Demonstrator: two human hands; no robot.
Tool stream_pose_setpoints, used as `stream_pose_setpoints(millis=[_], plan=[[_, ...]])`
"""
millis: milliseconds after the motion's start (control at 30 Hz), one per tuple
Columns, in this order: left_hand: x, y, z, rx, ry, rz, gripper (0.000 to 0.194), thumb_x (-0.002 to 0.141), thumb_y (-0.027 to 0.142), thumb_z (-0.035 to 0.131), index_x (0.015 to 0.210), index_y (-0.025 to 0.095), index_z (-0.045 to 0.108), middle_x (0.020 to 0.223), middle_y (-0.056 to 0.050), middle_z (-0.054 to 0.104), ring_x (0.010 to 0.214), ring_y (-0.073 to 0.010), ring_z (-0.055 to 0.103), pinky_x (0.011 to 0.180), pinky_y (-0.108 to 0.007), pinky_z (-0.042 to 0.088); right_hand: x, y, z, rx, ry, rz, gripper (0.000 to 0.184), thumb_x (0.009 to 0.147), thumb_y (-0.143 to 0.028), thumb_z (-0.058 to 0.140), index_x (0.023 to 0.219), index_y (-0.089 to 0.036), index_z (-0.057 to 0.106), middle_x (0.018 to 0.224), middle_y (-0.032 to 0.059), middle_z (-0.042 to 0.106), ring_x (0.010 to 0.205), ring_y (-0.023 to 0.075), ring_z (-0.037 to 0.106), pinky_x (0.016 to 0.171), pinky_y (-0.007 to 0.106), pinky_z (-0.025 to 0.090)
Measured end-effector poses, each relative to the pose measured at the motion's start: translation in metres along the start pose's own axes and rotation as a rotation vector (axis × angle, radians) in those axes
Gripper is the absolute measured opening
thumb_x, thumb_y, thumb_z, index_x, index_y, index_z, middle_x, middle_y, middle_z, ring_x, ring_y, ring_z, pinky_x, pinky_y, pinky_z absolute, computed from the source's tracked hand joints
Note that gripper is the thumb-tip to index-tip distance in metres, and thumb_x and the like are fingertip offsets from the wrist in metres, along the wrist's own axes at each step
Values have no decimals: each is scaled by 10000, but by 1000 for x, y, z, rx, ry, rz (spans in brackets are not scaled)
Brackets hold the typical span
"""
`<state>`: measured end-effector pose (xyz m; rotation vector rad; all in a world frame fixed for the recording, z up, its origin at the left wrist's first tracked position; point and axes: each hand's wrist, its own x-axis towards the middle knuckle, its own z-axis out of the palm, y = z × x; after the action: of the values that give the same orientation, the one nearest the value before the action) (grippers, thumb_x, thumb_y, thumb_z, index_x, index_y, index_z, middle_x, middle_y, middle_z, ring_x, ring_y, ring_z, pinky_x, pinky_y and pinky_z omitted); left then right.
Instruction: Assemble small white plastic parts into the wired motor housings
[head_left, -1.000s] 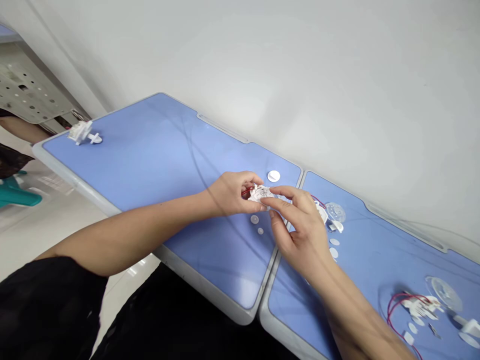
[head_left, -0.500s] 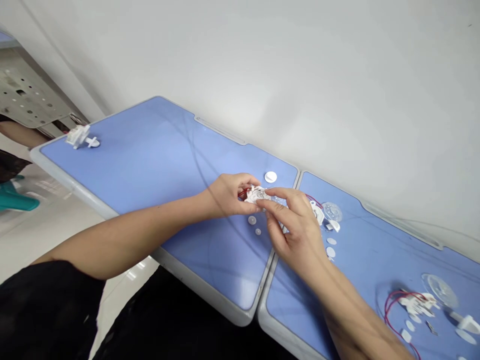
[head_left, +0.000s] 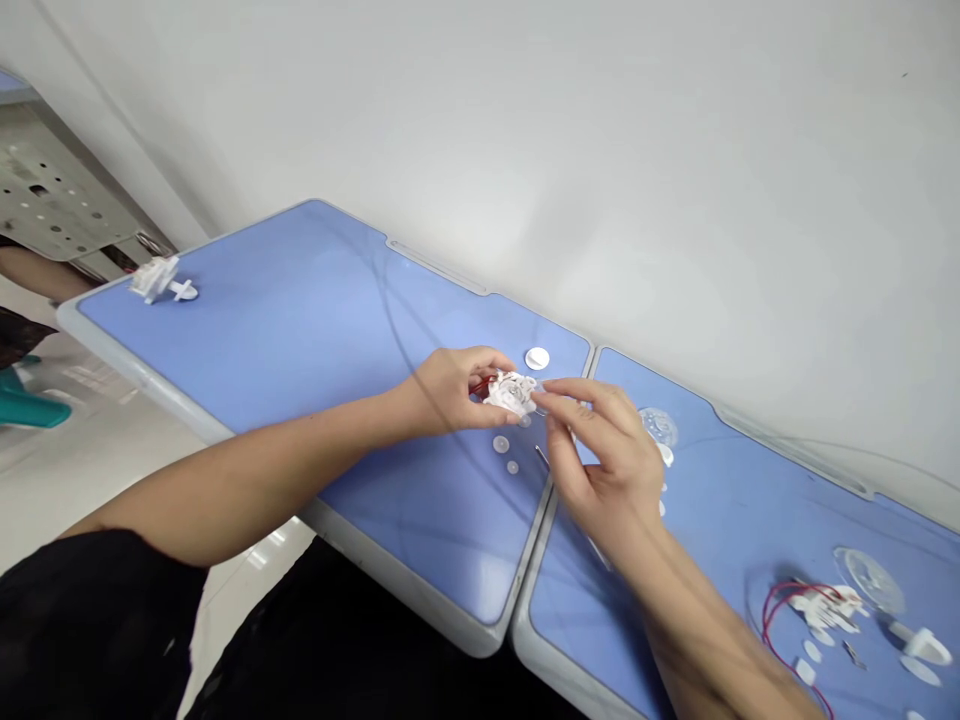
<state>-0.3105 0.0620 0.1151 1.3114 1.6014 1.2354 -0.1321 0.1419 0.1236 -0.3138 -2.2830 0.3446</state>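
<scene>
My left hand (head_left: 466, 388) grips a small white plastic mechanism (head_left: 510, 393) between thumb and fingers, with red wires (head_left: 482, 386) bunched at its left side. Thumb and fingers of my right hand (head_left: 600, 440) pinch a clear plastic piece (head_left: 541, 392) at the mechanism's right edge; its full shape is partly hidden. A thin metal rod (head_left: 541, 458) shows beneath the right hand; whether that hand holds it I cannot tell. Two small pale discs (head_left: 501, 444) lie below the mechanism, and a white round part (head_left: 537, 358) lies behind it.
Two blue tables (head_left: 300, 300) meet at a seam against the wall. At far left stands a white assembly (head_left: 155, 279). On the right table lie a clear disc (head_left: 660, 427), another white mechanism with red wires (head_left: 829, 607) and a white handled part (head_left: 926, 647). Another person's arm (head_left: 34, 270) shows at left.
My right hand has drawn slightly right and down from the mechanism, with the clear piece now between its fingers. The metal rod has come into view. My left hand stays nearly still.
</scene>
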Motion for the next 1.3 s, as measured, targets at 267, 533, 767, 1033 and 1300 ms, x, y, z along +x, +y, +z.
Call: stream_pose_setpoints(millis=[267, 533, 767, 1033, 1300], plan=[[2, 5, -15, -39, 77, 3, 549, 604, 330, 793, 1087, 145, 609, 938, -59, 714, 865, -182, 676, 764, -281, 531, -1, 11, 4, 60, -379, 362, 173, 767, -129, 527, 740, -211, 677, 713, 19, 660, 648, 171, 598, 588, 297, 456], [2, 2, -13, -144, 35, -10, 588, 608, 274, 793, 1140, 130, 586, 1027, -101, 702, 931, -209, 673, 841, -337, 523, -4, 34, 3, -21, -371, 430, 195, 753, -164, 507, 766, -210, 696, 729, 30, 662, 677, 179, 602, 595, 299, 444], [3, 1, -12, -223, -17, -64, 598, 599, 221, 790, 1149, 128, 573, 1010, -85, 705, 934, -200, 671, 859, -341, 518, -4, 35, 7, -93, -448, 426, 194, 735, -123, 517, 737, -209, 692, 733, 30, 679, 692, 189, 608, 611, 305, 433], [4, -3, -12, -276, -16, -69, 626, 587, 201, 799, 1164, 128, 564, 1049, -103, 700, 958, -211, 671, 880, -362, 514, -5, 33, 11, -71, -423, 382, 187, 770, -145, 524, 779, -207, 699, 757, 35, 678, 713, 193, 612, 617, 307, 452], [6, -4, -11, -259, -14, -75, 625, 580, 201, 796, 1158, 128, 570, 1039, -99, 706, 954, -208, 675, 874, -352, 519, -11, 31, 21, -107, -452, 328, 223, 815, -155, 546, 973, -202, 696, 885, 58, 681, 803, 213, 609, 694, 334, 476]])
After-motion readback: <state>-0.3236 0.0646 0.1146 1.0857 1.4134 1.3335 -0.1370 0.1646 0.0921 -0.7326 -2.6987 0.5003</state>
